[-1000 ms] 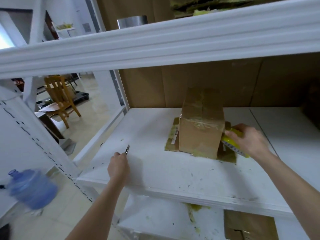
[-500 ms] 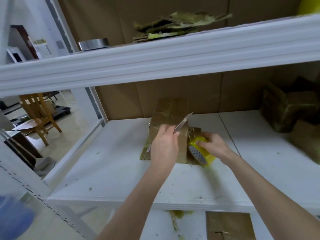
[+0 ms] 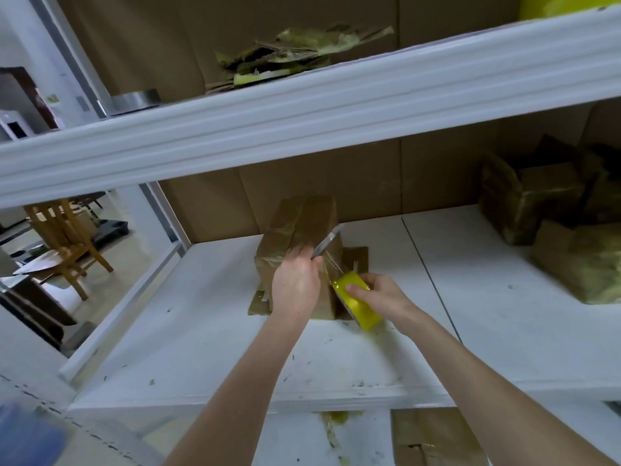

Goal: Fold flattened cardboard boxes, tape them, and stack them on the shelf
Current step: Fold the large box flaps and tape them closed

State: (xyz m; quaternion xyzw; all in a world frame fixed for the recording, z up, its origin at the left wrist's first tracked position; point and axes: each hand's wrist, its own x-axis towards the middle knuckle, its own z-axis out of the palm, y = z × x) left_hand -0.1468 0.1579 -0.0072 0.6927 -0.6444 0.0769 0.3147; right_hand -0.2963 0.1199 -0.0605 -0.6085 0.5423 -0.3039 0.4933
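A folded cardboard box point(image 3: 295, 230) stands upright on the white shelf point(image 3: 208, 331), on top of a flat piece of cardboard. My left hand point(image 3: 295, 284) grips a knife point(image 3: 327, 240), its blade slanting up to the right against the box's right edge. Just right of the box, my right hand point(image 3: 379, 295) holds a yellow tape roll point(image 3: 356, 302). A clear strip of tape stretches from the roll up to the box near the blade.
Taped boxes point(image 3: 544, 210) sit at the right end of the shelf. Flattened cardboard scraps point(image 3: 289, 55) and a metal tin point(image 3: 134, 100) lie on the upper shelf. More cardboard point(image 3: 433, 438) lies on the shelf below. A wooden chair point(image 3: 64, 237) stands on the floor at left.
My left hand came from the shelf's front left edge to the box, bringing the knife up to the tape. The right hand stayed beside the box with the roll.
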